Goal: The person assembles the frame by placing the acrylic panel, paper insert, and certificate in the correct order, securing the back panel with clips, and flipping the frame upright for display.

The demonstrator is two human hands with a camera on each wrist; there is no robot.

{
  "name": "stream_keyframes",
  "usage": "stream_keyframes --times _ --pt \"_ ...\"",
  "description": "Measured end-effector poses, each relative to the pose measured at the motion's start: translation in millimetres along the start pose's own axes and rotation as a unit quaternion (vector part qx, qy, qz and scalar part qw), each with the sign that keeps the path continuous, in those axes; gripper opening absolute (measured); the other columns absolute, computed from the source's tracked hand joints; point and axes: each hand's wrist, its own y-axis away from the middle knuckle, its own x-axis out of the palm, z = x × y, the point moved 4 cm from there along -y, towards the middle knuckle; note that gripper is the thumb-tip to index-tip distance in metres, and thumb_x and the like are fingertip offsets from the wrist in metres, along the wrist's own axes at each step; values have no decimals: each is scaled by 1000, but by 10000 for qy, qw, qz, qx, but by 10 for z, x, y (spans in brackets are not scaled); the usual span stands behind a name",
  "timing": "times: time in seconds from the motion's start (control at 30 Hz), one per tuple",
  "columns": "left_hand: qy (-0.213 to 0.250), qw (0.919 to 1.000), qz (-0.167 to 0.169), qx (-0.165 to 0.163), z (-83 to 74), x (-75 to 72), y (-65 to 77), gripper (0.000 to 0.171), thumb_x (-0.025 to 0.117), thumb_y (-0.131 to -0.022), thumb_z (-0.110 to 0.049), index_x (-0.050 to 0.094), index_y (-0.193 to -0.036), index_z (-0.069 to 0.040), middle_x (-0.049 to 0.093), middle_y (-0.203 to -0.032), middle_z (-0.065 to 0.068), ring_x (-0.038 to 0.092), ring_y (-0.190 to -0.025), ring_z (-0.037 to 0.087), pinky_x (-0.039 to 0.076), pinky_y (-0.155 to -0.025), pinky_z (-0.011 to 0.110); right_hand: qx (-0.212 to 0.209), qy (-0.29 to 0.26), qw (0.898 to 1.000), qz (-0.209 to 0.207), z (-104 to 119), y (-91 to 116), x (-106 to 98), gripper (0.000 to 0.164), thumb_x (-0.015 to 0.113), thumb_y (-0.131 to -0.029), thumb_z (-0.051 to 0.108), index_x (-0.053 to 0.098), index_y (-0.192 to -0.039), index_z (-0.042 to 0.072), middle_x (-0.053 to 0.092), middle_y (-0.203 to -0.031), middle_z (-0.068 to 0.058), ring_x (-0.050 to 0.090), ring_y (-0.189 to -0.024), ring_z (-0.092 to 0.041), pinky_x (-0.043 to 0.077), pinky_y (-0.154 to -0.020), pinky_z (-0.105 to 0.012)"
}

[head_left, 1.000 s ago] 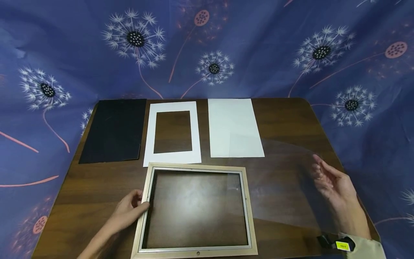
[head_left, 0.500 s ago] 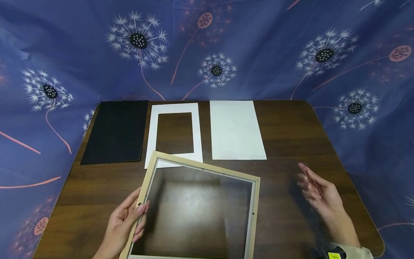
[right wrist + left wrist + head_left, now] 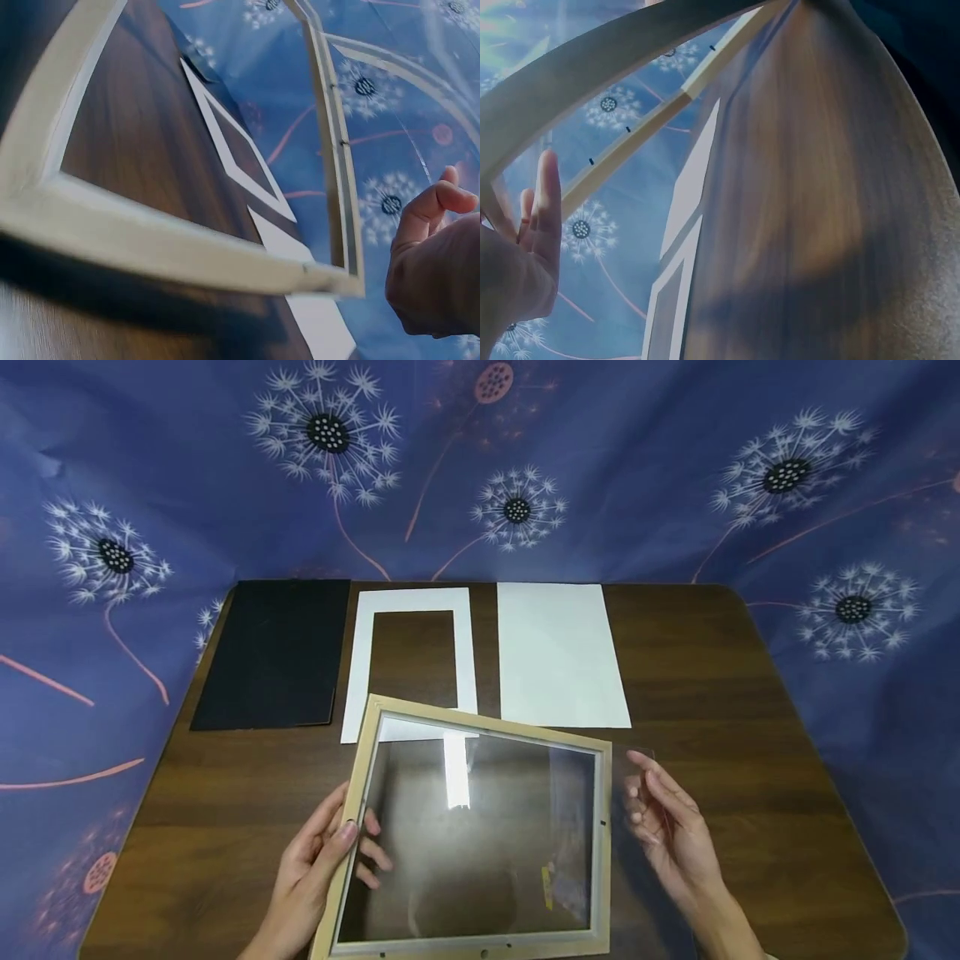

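My left hand grips the left side of a pale wooden picture frame, thumb on the front and fingertips showing through the opening. The frame is raised and tilted above the table. My right hand, just right of the frame, pinches the edge of a clear sheet. That sheet is hard to see; it reaches toward the frame, and a bright reflection shows inside the opening. Whether the sheet lies behind the frame or inside it, I cannot tell. In the right wrist view my right hand has its fingers curled.
On the brown wooden table, a black board lies at the back left. Beside it are a white mat with a cut-out window and a white sheet of paper. A blue dandelion-print cloth hangs behind.
My left hand has lifted and tilted the picture frame off the table. My right hand has moved left toward the frame with the clear sheet.
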Motion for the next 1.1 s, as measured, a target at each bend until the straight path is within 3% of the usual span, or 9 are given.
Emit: stream_keyframes --times 0.27,0.5,0.7,0.83,0.9,0.97,1.03,1.1 --pt "470 9984 206 228 41 39 -6 48 22 -101 8 19 -148 1 57 -108 7 68 -73 24 52 -48 40 -144 441 9986 -250 -85 -114 29 41 17 -105 7 43 -137 2 61 -97 -10 61 -75 -15 24 -48 -21" --pt "206 9994 -29 -282 17 20 -19 45 26 -103 0 22 -147 -1 56 -105 4 68 -69 26 51 -45 42 -165 659 9968 -431 -107 -105 -2 39 18 -105 6 41 -136 1 62 -95 -8 62 -73 -14 18 -47 -22" --pt "249 9996 -41 -152 -4 13 -18 46 25 -102 3 22 -147 0 57 -106 4 68 -68 24 51 -44 39 -215 677 9961 -522 -189 -103 -9 39 20 -105 6 42 -137 1 62 -96 -8 62 -74 -13 20 -47 -22" --pt "215 9997 -46 -140 -18 5 -31 46 26 -102 2 21 -148 0 55 -106 8 66 -66 27 50 -43 41 -314 1235 9887 -786 -223 -115 16 37 25 -105 8 42 -137 1 61 -94 -5 61 -71 -11 21 -46 -21" --pt "233 9997 -27 -96 -20 4 -47 46 26 -102 2 22 -148 0 54 -106 11 66 -65 28 49 -42 41 -438 1778 9772 -1074 -234 -116 18 37 29 -105 10 41 -138 0 61 -91 -3 60 -69 -10 25 -44 -20" --pt "224 9997 41 47 -22 3 -68 46 25 -101 5 21 -147 1 54 -105 13 66 -64 28 49 -41 40 -659 2498 9556 -1416 -251 -114 19 38 33 -104 12 41 -138 -3 60 -89 -2 57 -66 -10 31 -44 -19" --pt "177 9998 67 60 -12 -6 -80 46 26 -101 5 22 -147 1 55 -105 11 66 -65 26 49 -41 39 -967 3188 9255 -1804 -274 -118 17 38 38 -102 10 42 -136 -7 60 -85 -2 54 -64 -10 37 -47 -20" --pt "79 10000 29 47 1 -30 -75 47 27 -101 6 22 -147 3 57 -104 10 67 -66 24 50 -42 38 -1266 3937 8851 -2136 -314 -124 11 36 42 -101 8 46 -133 -9 60 -83 -3 54 -68 -11 44 -56 -19"
